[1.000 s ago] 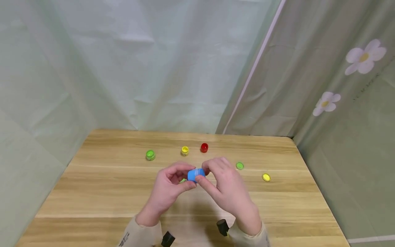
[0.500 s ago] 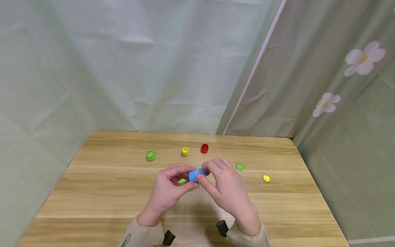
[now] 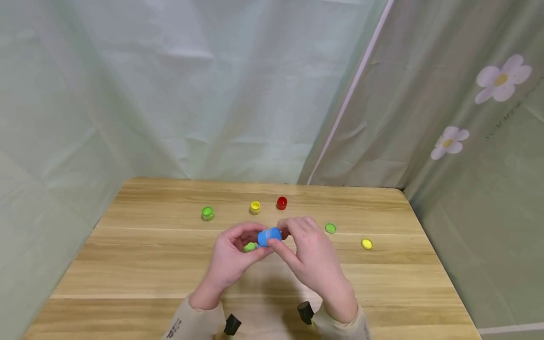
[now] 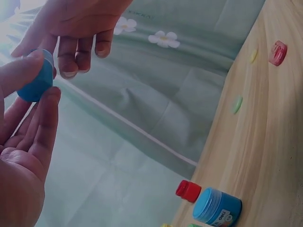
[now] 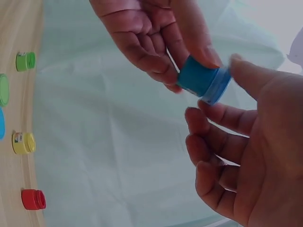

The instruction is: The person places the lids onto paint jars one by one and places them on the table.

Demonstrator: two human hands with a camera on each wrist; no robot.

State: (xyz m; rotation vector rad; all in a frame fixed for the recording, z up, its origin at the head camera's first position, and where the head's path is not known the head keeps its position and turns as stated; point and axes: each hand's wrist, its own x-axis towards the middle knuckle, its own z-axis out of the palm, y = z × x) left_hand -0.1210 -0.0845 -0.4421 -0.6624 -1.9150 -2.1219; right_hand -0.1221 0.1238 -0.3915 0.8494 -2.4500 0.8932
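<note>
The small blue jar point(image 3: 269, 236) is being held tilted above the wooden table point(image 3: 127, 264), between both hands. Its body is being clamped by the thumb and fingers of the left hand point(image 3: 227, 257), while its banded end is being pinched by the right hand point(image 3: 314, 252). Whether it is being twisted or pulled cannot be told. Either way, a steady body, even pressure around the band and gentle force are probably being called for, lest it slip.
</note>
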